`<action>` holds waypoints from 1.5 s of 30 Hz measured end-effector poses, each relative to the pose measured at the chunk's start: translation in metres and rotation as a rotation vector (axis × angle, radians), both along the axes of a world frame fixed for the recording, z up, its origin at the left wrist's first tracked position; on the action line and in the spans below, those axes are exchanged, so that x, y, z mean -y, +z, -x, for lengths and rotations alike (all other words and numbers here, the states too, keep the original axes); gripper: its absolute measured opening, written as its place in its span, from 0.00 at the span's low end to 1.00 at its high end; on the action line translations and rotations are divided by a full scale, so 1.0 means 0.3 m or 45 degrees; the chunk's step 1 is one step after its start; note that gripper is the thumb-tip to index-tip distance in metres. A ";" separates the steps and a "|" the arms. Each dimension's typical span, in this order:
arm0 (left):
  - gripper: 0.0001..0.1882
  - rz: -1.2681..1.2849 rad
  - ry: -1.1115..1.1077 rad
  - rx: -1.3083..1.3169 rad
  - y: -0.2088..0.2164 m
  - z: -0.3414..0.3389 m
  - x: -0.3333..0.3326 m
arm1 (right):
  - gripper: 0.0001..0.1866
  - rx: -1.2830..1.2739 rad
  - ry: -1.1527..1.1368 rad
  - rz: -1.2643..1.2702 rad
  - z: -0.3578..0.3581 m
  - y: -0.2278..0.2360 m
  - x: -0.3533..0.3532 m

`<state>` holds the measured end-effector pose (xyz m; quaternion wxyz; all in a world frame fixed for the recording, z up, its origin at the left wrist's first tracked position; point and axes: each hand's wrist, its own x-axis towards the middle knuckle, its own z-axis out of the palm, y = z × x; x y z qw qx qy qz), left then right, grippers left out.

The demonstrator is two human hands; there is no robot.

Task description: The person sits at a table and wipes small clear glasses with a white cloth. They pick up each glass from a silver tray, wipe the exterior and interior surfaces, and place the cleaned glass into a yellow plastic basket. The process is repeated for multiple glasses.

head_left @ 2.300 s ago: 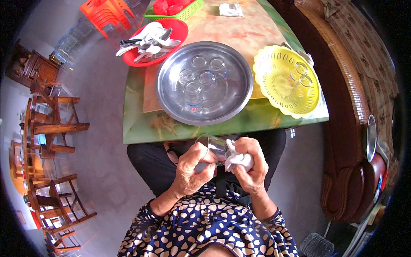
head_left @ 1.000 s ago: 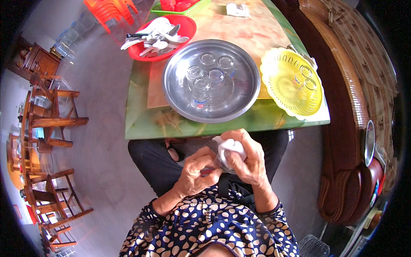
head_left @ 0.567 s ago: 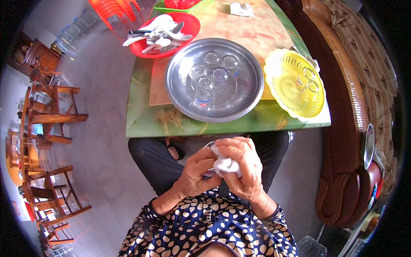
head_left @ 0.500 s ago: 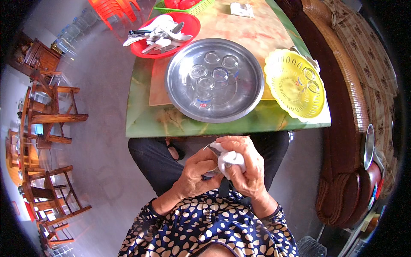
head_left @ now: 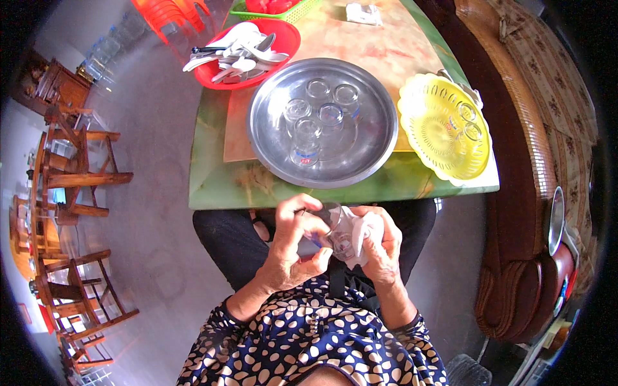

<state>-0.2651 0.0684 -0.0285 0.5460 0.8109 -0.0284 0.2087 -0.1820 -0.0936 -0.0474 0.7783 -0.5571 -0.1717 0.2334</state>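
Note:
Above my lap, just short of the table's near edge, I have a clear drinking glass (head_left: 329, 219) between my hands. My left hand (head_left: 290, 248) curls around the glass from the left, thumb below and fingers above. A white cloth (head_left: 362, 233) is bunched in my right hand (head_left: 381, 251), pressed against the glass's right side; part of the glass is hidden behind it. Several similar glasses (head_left: 308, 128) stand in a round steel tray (head_left: 277, 164) ahead of me. Two more glasses (head_left: 472, 131) lie in a yellow scalloped plastic basket (head_left: 428, 145) to the right.
A red bowl (head_left: 293, 38) of white spoons and other utensils stands at the table's left. Farther back are a green basket (head_left: 293, 14) with red things and a folded white cloth (head_left: 364, 14). Wooden chairs (head_left: 84, 174) line the left, a brown sofa (head_left: 515, 193) the right.
My left fingers have lifted and spread over the glass, which now shows more. The glass has turned, and my right hand with the cloth has shifted slightly right.

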 end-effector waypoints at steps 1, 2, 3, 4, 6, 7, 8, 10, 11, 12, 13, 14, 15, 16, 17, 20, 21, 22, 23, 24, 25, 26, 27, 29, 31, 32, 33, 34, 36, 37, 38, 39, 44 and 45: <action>0.24 0.024 0.043 -0.093 -0.008 0.007 0.004 | 0.19 0.026 -0.077 -0.026 0.008 -0.021 -0.006; 0.27 0.315 0.067 0.004 -0.015 -0.005 0.031 | 0.19 0.129 -0.162 0.018 0.010 -0.025 -0.016; 0.30 0.606 0.087 0.102 -0.013 -0.021 0.059 | 0.19 0.232 -0.247 0.062 0.011 -0.023 -0.026; 0.34 0.614 0.071 0.021 -0.005 -0.016 0.059 | 0.19 0.403 -0.286 0.132 0.013 -0.011 -0.033; 0.40 0.863 -0.104 0.013 -0.020 -0.017 0.065 | 0.21 0.638 -0.308 0.155 0.017 0.017 -0.052; 0.42 0.921 -0.133 0.061 -0.025 -0.022 0.080 | 0.22 0.701 -0.286 0.111 0.023 0.021 -0.064; 0.45 1.029 -0.096 0.019 -0.015 -0.021 0.098 | 0.22 0.756 -0.284 0.117 0.028 0.019 -0.073; 0.45 1.042 -0.057 -0.008 -0.017 -0.022 0.098 | 0.23 0.822 -0.280 0.139 0.035 0.016 -0.081; 0.45 1.048 -0.037 -0.024 -0.018 -0.021 0.099 | 0.23 0.874 -0.268 0.167 0.031 0.018 -0.080; 0.45 1.062 -0.039 -0.046 -0.018 -0.018 0.099 | 0.23 0.925 -0.256 0.196 0.023 0.024 -0.078; 0.46 1.080 -0.045 -0.066 -0.015 -0.015 0.099 | 0.23 0.979 -0.245 0.228 0.015 0.035 -0.077; 0.47 1.097 -0.049 -0.085 -0.011 -0.012 0.097 | 0.22 0.949 -0.217 0.239 0.013 0.049 -0.079; 0.47 1.114 -0.053 -0.105 -0.008 -0.009 0.095 | 0.21 0.885 -0.183 0.236 0.007 0.059 -0.078; 0.48 1.079 -0.054 -0.104 -0.004 -0.014 0.091 | 0.21 0.825 -0.150 0.233 -0.002 0.068 -0.075; 0.49 1.068 -0.077 -0.115 -0.002 -0.014 0.088 | 0.20 0.764 -0.117 0.230 -0.011 0.073 -0.073; 0.50 1.061 -0.142 -0.087 -0.002 -0.012 0.087 | 0.15 0.448 -0.017 0.090 -0.033 0.083 -0.067; 0.50 0.961 -0.145 -0.087 -0.004 -0.010 0.080 | 0.14 0.352 0.022 0.067 -0.038 0.089 -0.063; 0.49 0.863 -0.151 -0.089 -0.009 -0.010 0.067 | 0.13 0.251 0.050 0.011 -0.046 0.101 -0.064; 0.49 0.764 -0.157 -0.090 -0.011 -0.009 0.060 | 0.12 0.074 0.091 -0.009 -0.046 0.114 -0.058; 0.49 0.657 -0.060 -0.151 -0.009 -0.006 0.060 | 0.13 0.081 0.076 -0.006 -0.049 0.098 -0.057; 0.50 0.514 -0.030 -0.145 -0.015 -0.004 0.052 | 0.14 0.090 0.059 -0.003 -0.052 0.082 -0.056; 0.50 0.371 -0.001 -0.140 -0.027 -0.002 0.041 | 0.14 0.092 0.093 0.067 -0.055 0.090 -0.049; 0.51 0.228 0.027 -0.134 -0.033 -0.004 0.034 | 0.14 0.094 0.125 0.137 -0.060 0.105 -0.040; 0.43 0.123 0.123 -0.041 -0.026 -0.012 0.032 | 0.15 0.062 0.211 0.249 -0.071 0.108 -0.026; 0.38 -0.326 0.185 -0.014 0.018 -0.019 -0.003 | 0.16 0.002 0.322 0.327 -0.084 0.100 -0.019; 0.34 -0.368 0.175 0.027 0.034 -0.023 -0.011 | 0.15 -0.037 0.341 0.330 -0.082 0.084 -0.020; 0.34 -0.352 0.135 0.021 0.037 -0.025 -0.021 | 0.14 -0.070 0.359 0.360 -0.080 0.082 -0.017; 0.34 -0.340 0.101 0.013 0.041 -0.024 -0.031 | 0.14 -0.101 0.384 0.388 -0.080 0.084 -0.014; 0.35 -0.240 0.072 0.022 0.034 -0.022 -0.043 | 0.13 -0.219 0.391 0.396 -0.069 0.073 -0.011; 0.35 -0.259 0.081 0.057 0.039 -0.024 -0.052 | 0.13 -0.313 0.373 0.297 -0.059 0.057 -0.013; 0.35 -0.251 0.065 0.059 0.039 -0.023 -0.060 | 0.12 -0.406 0.354 0.198 -0.046 0.037 -0.015; 0.35 -0.243 0.049 0.060 0.038 -0.022 -0.067 | 0.12 -0.499 0.333 0.098 -0.034 0.022 -0.017; 0.34 -0.169 0.044 0.182 -0.008 -0.022 -0.087 | 0.13 -0.698 0.319 -0.076 0.007 -0.008 -0.040; 0.35 -0.093 0.054 0.184 -0.019 -0.022 -0.085 | 0.12 -0.689 0.334 -0.079 0.011 -0.020 -0.044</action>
